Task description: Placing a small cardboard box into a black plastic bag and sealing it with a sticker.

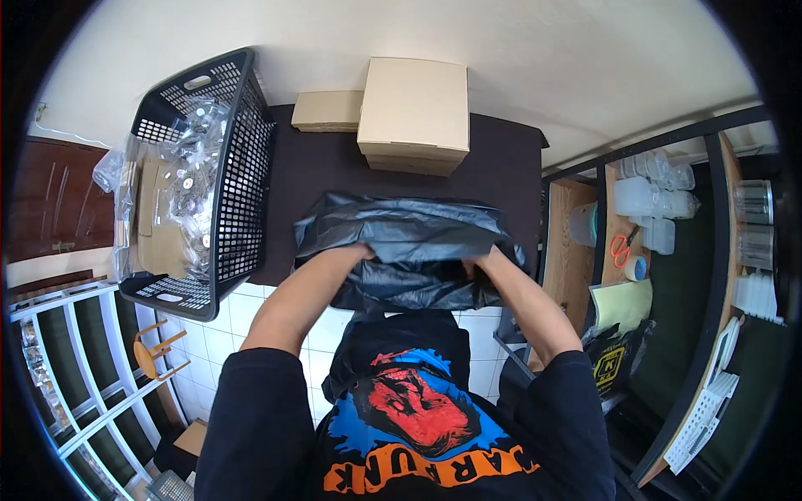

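Note:
A large black plastic bag (407, 225) lies at the front edge of the dark-covered table, its mouth facing my body. Both arms reach into that mouth. Of my left hand (367, 252), only the part by the wrist shows at the bag's left side; the plastic hides its fingers. My right hand (474, 262) is inside the opening on the right, mostly covered and in shadow. Whether either hand grips the plastic or something within cannot be seen. Behind the bag stands a closed cardboard box (413, 103), with flat cardboard boxes (327, 111) beside it on the left.
At the left, a black plastic basket (241, 181) holds clear-bagged items and cardboard. On the right, a wooden shelf (617, 216) bears clear containers, orange-handled scissors (620, 250) and a tape roll (636, 268). A wooden stool (147, 358) stands on the tiled floor. The wall is behind the table.

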`<act>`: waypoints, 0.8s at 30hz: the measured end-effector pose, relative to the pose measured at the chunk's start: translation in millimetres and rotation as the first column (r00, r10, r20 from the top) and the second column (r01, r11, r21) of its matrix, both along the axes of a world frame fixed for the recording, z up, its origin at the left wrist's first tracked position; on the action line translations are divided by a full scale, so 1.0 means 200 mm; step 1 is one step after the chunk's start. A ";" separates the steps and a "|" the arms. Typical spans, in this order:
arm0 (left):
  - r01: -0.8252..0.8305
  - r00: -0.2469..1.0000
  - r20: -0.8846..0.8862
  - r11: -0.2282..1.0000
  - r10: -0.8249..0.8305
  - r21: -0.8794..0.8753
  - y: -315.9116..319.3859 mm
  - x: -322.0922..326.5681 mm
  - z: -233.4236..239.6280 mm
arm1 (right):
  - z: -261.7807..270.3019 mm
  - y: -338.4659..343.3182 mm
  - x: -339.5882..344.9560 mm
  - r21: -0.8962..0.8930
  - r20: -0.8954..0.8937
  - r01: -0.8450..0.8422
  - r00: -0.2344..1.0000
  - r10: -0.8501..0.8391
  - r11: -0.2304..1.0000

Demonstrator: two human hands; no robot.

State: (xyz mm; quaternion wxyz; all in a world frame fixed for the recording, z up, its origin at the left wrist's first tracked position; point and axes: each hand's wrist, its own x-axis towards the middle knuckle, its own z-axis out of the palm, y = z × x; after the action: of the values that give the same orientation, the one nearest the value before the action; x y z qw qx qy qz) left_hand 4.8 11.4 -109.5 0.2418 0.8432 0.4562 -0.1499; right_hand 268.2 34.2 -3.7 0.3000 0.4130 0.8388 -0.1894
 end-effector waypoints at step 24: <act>0.046 0.903 -0.389 0.943 -0.181 -0.331 0.45 0.29 0.42 | 0.11 -0.14 -0.22 -0.411 0.155 -0.103 0.971 0.181 0.906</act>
State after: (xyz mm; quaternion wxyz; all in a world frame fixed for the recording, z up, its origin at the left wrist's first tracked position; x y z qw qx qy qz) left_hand 62.3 101.2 -24.6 0.2612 0.7683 0.4168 -0.4097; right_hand 225.1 5.8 18.9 0.4695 0.2968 0.7779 -0.2939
